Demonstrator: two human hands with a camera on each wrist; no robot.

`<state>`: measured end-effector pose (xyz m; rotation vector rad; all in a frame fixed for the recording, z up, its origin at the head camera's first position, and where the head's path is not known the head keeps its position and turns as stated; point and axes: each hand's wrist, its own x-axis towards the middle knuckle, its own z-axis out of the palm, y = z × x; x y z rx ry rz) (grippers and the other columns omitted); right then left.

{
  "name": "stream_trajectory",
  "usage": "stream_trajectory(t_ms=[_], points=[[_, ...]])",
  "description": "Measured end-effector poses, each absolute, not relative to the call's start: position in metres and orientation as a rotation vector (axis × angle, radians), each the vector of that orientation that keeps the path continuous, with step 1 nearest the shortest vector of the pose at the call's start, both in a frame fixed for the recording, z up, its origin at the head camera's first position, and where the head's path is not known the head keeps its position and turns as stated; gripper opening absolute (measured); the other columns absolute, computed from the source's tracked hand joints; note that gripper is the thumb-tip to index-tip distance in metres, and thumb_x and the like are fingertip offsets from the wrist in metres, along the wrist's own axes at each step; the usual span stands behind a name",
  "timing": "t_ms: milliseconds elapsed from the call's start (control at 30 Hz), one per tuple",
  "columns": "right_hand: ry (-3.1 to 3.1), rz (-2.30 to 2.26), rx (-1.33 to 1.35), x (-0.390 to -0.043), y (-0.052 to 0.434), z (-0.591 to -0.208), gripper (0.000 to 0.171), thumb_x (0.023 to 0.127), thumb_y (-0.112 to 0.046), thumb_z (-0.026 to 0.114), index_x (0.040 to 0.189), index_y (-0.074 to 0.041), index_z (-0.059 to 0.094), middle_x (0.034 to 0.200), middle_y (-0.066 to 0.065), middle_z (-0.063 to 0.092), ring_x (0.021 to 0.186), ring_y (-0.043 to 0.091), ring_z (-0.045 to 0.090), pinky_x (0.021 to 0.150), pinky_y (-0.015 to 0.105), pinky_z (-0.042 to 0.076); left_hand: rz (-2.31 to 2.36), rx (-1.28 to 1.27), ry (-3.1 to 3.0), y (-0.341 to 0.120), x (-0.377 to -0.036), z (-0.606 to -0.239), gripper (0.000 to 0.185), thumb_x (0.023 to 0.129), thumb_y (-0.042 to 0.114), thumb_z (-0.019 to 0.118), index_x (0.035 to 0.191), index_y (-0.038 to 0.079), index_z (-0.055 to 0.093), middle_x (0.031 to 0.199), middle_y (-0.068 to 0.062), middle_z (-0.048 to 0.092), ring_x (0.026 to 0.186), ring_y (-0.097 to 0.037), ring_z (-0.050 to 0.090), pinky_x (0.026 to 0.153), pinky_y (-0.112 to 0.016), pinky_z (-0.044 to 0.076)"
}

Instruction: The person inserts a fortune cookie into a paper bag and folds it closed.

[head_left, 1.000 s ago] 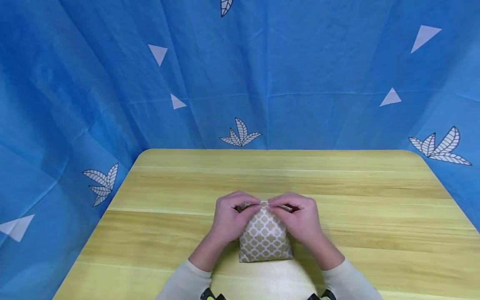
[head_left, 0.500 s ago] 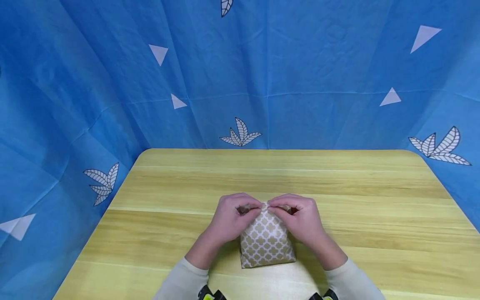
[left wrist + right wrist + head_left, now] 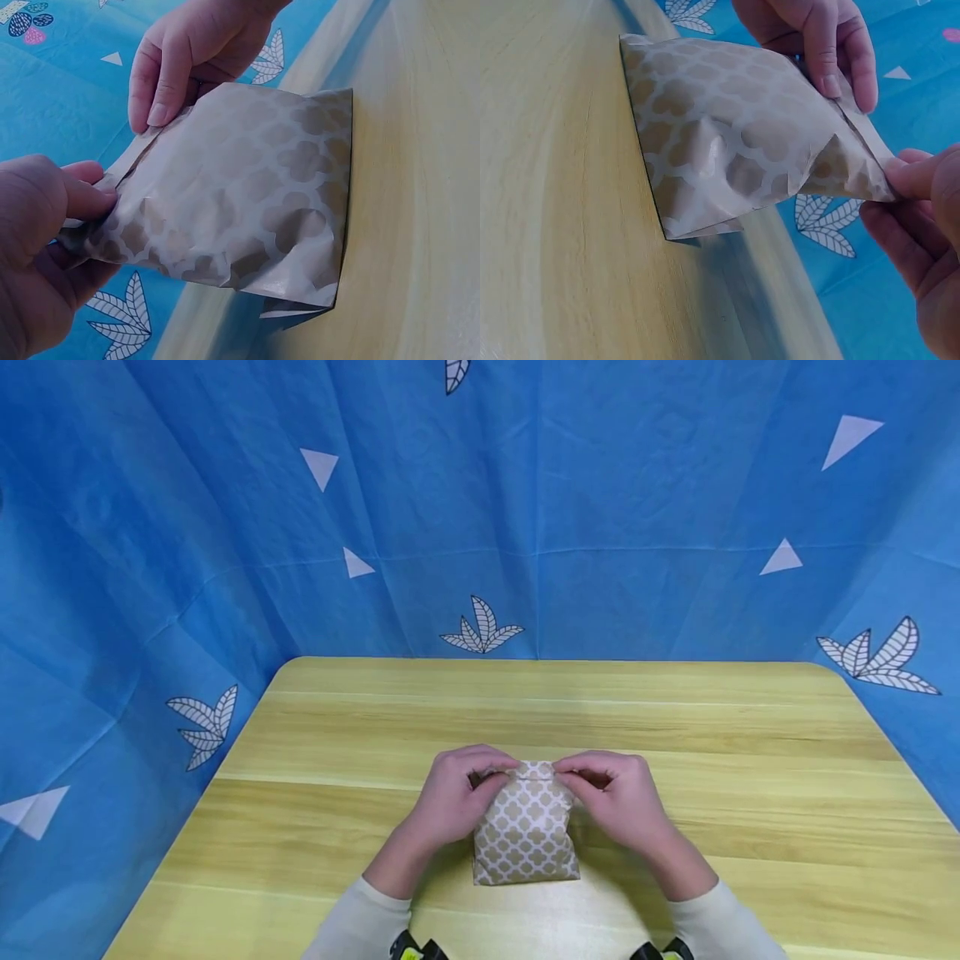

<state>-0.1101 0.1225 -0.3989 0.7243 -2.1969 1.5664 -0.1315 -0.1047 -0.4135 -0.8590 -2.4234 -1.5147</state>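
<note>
Beige paper bag with a white quatrefoil lattice print (image 3: 527, 827) stood upright on the pale wooden table (image 3: 750, 777), directly between the two hands and touching both at its top. Compared with a second before, its mouth looked different: then the top was drawn in to a narrow peak where the fingertips nearly met, whereas at this moment it showed as a wider, flatter band, and the hands had drawn slightly apart along that edge. The bag's base had stayed in about the same spot, just in front of the person's cream sleeves (image 3: 352, 922).

The left hand (image 3: 453, 793) pinched the left corner of the top edge between thumb and curled fingers; in the left wrist view the same hand (image 3: 45, 247) closed on the crumpled corner of the paper. The right hand (image 3: 622, 797) held the opposite corner in the same way, its thumb (image 3: 821, 56) lying across the folded strip in the right wrist view. Neither hand was spread wide; both were narrowed onto the paper.

Judging from this, the top appeared to be spread flat or creased along a fold, with the bag's body bulging and lightly wrinkled below.

Beyond the hands, the blue backdrop cloth with white leaf and triangle prints (image 3: 480, 510) rose behind the table's far edge.
</note>
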Motion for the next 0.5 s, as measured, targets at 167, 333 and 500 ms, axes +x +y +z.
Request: stream_trajectory(t_ms=[167,333,500], points=[[-2.219,1.536,0.686,-0.117,0.127,-0.415,0.024,0.077,0.022,0.072,0.091,0.002,0.076,0.088,0.011,0.074,0.07,0.025,0.07,0.06,0.024,0.056,-1.505,-0.798,-2.407,-0.106,-0.133,-0.414,0.017,0.086,-0.005,0.074,0.097,0.007,0.079,0.093,0.002,0.073,0.075,-0.01,0.065,0.061,-0.026,0.055],[-2.237,1.551,0.655,-0.124,0.132,-0.43,0.027,0.082,0.018,0.071,0.097,-0.004,0.078,0.093,0.005,0.074,0.069,0.021,0.068,0.059,0.023,0.055,-1.492,-0.739,-2.408,-0.108,-0.135,-0.416,0.015,0.086,-0.004,0.075,0.093,0.008,0.079,0.088,0.005,0.072,0.068,-0.009,0.062,0.058,-0.028,0.054],[-2.298,1.572,0.545,-0.124,0.136,-0.433,0.026,0.087,0.013,0.069,0.098,-0.008,0.079,0.09,0.0,0.074,0.064,0.02,0.062,0.055,0.024,0.051,-1.501,-0.716,-2.446,-0.11,-0.138,-0.421,0.019,0.088,-0.004,0.073,0.098,0.011,0.079,0.093,0.005,0.073,0.074,-0.009,0.064,0.063,-0.029,0.055]])
